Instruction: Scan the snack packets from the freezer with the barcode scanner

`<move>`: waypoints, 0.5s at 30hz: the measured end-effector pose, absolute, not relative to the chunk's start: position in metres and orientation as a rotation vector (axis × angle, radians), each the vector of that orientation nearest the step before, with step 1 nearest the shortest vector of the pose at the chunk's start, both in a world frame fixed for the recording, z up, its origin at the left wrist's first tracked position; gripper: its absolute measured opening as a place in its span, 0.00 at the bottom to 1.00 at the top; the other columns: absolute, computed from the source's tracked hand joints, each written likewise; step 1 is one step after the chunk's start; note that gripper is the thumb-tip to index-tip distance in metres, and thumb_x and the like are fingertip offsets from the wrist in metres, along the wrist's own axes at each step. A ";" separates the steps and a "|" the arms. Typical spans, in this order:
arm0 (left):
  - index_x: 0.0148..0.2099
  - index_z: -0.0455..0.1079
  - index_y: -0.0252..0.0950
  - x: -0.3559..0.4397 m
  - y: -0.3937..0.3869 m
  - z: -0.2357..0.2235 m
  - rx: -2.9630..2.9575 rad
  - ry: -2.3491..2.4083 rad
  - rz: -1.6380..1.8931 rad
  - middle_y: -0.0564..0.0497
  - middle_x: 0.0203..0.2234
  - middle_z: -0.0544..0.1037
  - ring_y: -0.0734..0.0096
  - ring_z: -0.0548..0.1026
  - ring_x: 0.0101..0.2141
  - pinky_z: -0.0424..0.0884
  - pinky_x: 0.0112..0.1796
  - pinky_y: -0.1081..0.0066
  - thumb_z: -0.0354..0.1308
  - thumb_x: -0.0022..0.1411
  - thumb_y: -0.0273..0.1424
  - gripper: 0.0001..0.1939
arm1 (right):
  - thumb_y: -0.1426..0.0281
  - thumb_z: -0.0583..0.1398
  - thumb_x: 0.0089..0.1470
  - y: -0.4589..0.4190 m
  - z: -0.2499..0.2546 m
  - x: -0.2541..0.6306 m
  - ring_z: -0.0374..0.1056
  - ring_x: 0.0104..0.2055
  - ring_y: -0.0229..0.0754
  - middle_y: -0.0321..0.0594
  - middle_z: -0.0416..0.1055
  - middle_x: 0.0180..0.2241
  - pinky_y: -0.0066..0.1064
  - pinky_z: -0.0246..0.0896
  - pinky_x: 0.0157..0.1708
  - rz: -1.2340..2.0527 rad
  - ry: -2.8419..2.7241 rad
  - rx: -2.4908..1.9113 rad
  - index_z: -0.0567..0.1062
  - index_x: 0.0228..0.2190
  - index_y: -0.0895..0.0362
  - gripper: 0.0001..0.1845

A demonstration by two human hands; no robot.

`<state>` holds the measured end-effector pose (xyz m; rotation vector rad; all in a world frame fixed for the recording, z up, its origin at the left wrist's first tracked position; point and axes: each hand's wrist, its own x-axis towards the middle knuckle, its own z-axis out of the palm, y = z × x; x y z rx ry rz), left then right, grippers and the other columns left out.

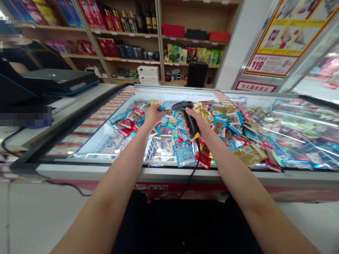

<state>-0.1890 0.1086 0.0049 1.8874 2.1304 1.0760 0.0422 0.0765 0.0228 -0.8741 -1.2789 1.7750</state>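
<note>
My right hand (pixel 197 121) is wrapped round the handle of a black and yellow barcode scanner (pixel 191 125), its head turned to the left. A cable runs down from its grip. Just left of the scanner head, my left hand (pixel 154 115) pinches a small blue snack packet (pixel 168 112) with a clear window. Beneath both hands, blue, red and gold packets lie loose on the glass top of a chest freezer. A blue packet (pixel 184 153) rests near the front edge, with a red packet (pixel 204 159) beside it.
The freezer's front rim (pixel 92 170) runs across in front of me. Gold packets (pixel 250 153) lie to the right. A dark counter device (pixel 57 80) stands at the left, near a partly visible person. Shelves with boxes and bottles (pixel 148 19) stand behind.
</note>
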 end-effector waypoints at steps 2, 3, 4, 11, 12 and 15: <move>0.43 0.79 0.36 -0.189 0.108 0.006 1.887 2.134 1.062 0.47 0.34 0.81 0.60 0.76 0.37 0.68 0.41 0.66 0.62 0.57 0.33 0.12 | 0.47 0.63 0.63 0.076 0.023 0.042 0.66 0.14 0.36 0.33 0.71 0.18 0.24 0.62 0.12 1.776 -1.281 -0.888 0.75 0.37 0.57 0.24; 0.43 0.79 0.36 -0.188 0.108 0.006 1.885 2.137 1.057 0.47 0.34 0.81 0.60 0.76 0.37 0.68 0.41 0.66 0.63 0.57 0.33 0.12 | 0.47 0.63 0.63 0.075 0.024 0.042 0.66 0.14 0.36 0.33 0.70 0.18 0.24 0.62 0.12 1.776 -1.283 -0.891 0.75 0.37 0.57 0.24; 0.43 0.79 0.36 -0.188 0.108 0.006 1.883 2.140 1.055 0.48 0.34 0.81 0.60 0.76 0.37 0.68 0.42 0.66 0.63 0.57 0.33 0.12 | 0.47 0.63 0.64 0.075 0.024 0.042 0.66 0.14 0.36 0.33 0.71 0.18 0.24 0.62 0.12 1.776 -1.286 -0.891 0.75 0.37 0.57 0.24; 0.43 0.79 0.36 -0.187 0.108 0.006 1.873 2.140 1.067 0.47 0.35 0.81 0.59 0.76 0.38 0.68 0.42 0.65 0.62 0.58 0.34 0.11 | 0.46 0.63 0.62 0.071 0.027 0.041 0.65 0.14 0.35 0.33 0.70 0.17 0.24 0.60 0.12 1.767 -1.284 -0.919 0.74 0.37 0.56 0.24; 0.42 0.79 0.36 -0.188 0.108 0.006 1.879 2.135 1.072 0.47 0.35 0.81 0.59 0.76 0.38 0.68 0.42 0.65 0.62 0.58 0.34 0.11 | 0.46 0.63 0.62 0.071 0.027 0.041 0.65 0.14 0.35 0.33 0.69 0.17 0.24 0.60 0.12 1.766 -1.280 -0.921 0.74 0.37 0.56 0.24; 0.42 0.79 0.37 -0.189 0.109 0.005 1.899 2.128 1.082 0.48 0.33 0.81 0.59 0.76 0.39 0.68 0.42 0.66 0.62 0.57 0.34 0.11 | 0.47 0.63 0.62 0.072 0.025 0.041 0.65 0.15 0.35 0.34 0.70 0.18 0.24 0.61 0.12 1.771 -1.285 -0.906 0.75 0.37 0.56 0.24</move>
